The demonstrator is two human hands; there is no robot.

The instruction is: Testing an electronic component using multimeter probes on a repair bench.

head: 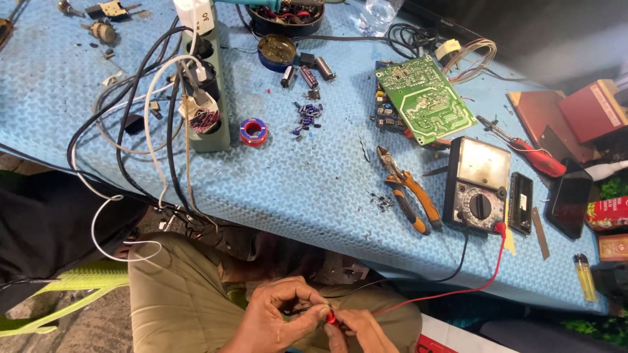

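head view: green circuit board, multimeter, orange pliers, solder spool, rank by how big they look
1. green circuit board
2. multimeter, nearly as large
3. orange pliers
4. solder spool

**Setting: small electronics repair bench**

We note a workbench covered in a blue textured mat (307, 176), strewn with repair gear: a bare green circuit board (424, 98), an analogue multimeter (477, 184) with red and black leads, orange-handled cutters (411, 191), a red screwdriver (530, 151), loose capacitors (306, 117), a solder reel (253, 131) and a crowded power strip (206, 91). We read this as a workshop.
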